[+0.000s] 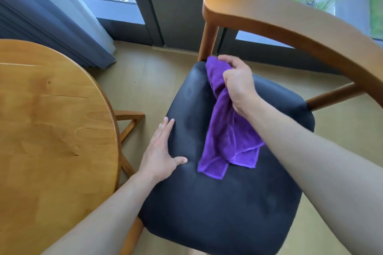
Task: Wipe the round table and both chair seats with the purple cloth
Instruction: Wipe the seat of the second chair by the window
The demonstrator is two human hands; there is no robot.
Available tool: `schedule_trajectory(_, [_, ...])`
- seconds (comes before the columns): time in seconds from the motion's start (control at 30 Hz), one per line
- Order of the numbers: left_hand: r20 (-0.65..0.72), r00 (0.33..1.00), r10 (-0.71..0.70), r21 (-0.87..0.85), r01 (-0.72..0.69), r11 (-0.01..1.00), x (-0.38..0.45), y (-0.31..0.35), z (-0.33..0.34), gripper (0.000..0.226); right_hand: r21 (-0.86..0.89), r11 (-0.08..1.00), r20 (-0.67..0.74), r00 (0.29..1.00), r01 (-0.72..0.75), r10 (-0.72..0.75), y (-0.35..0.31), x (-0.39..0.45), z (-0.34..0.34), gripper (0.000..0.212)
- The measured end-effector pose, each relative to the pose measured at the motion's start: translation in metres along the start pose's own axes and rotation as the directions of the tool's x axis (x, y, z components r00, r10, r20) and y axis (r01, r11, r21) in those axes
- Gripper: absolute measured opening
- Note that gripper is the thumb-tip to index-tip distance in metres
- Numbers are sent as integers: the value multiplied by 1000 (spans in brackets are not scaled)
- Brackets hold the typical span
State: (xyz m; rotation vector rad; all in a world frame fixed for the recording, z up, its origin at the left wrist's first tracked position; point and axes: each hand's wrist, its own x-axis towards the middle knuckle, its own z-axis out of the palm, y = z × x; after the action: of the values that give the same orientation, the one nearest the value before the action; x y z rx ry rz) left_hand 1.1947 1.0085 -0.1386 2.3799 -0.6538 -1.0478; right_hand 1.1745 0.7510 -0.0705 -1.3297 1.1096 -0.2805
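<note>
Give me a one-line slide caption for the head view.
Right hand grips purple cloth over dark chair seat; left hand rests flat.

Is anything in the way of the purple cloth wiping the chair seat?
No. The right hand grips the purple cloth, which already lies on the dark chair seat. The left hand rests flat at the seat's edge.

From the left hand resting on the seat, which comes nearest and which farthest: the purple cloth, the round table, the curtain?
Judged from the head view, starting at the left hand:
1. Purple cloth, just to its right on the seat; its lower corner lies beside the thumb.
2. Round table, to its left; its edge is nearly as near, so these two are close to call.
3. Curtain, far off at the window, upper left.
</note>
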Motion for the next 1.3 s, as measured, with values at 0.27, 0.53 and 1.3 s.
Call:
schedule_trajectory(0.27, [-11,1000,29,33,-29,999,1,-1,-1,124,-594,714,492,870,371,-42,50,-23,37,77])
schedule_trajectory(0.53, [-96,995,-16,-77,9,997,8,42,-5,66,-331,920,310,945,210,-104,30,-18,-5,48])
schedule_trajectory(1.3, [-211,977,-27,-239,-25,971,64,102,-110,41,443,894,48,998,-65,48,35,-49,-61,12])
